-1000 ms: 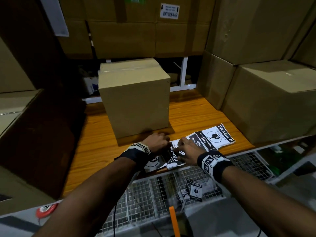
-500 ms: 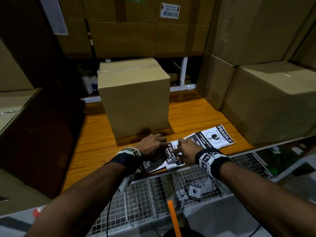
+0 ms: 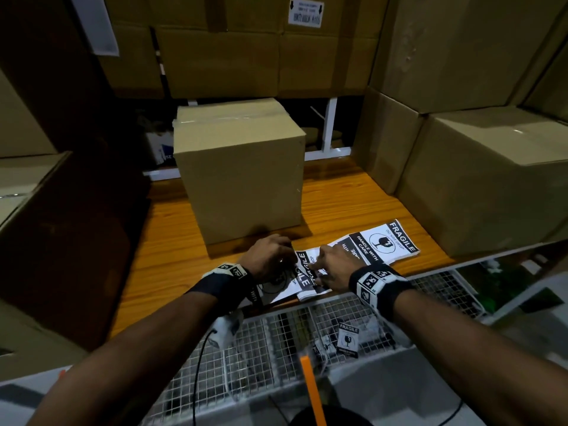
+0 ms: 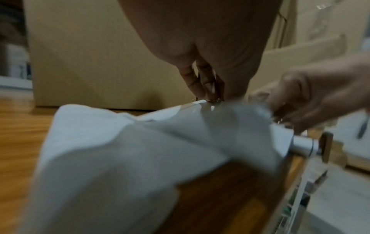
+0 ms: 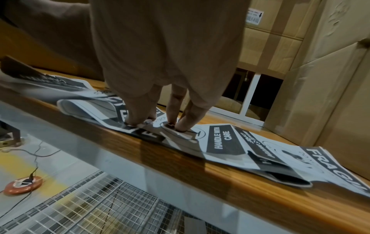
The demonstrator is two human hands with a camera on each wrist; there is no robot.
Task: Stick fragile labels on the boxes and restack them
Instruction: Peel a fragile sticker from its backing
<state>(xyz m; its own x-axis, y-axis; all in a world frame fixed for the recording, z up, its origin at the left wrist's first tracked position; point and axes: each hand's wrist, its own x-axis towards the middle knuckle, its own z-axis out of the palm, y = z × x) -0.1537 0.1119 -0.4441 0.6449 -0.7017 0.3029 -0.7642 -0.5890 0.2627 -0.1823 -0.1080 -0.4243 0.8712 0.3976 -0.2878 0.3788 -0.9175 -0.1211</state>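
Stacked cartons are crowding a wooden bench [image 3: 172, 256] where the left hand [image 3: 267, 256], now lifting, is pinching a fragile label [image 3: 302, 269] off the sheets as the right hand [image 3: 333, 269] pins them; the box [image 3: 242, 179] behind is waiting unlabelled.

A wooden table [image 3: 172, 259] with an orange-brown top carries everything. In the middle of it stands a plain brown box [image 3: 242, 170] with clear tape on top. To the right sit more big boxes [image 3: 479, 182], one stacked on another. Near the front edge lies a messy pile of black-and-white labels [image 3: 381, 241] — they say FRAGILE and HANDLE WITH CARE. Some labels overlap, and one is curled up at the edge. Two hands rest on the left part of the pile — the left hand [image 3: 267, 256] and the right hand [image 3: 333, 267].
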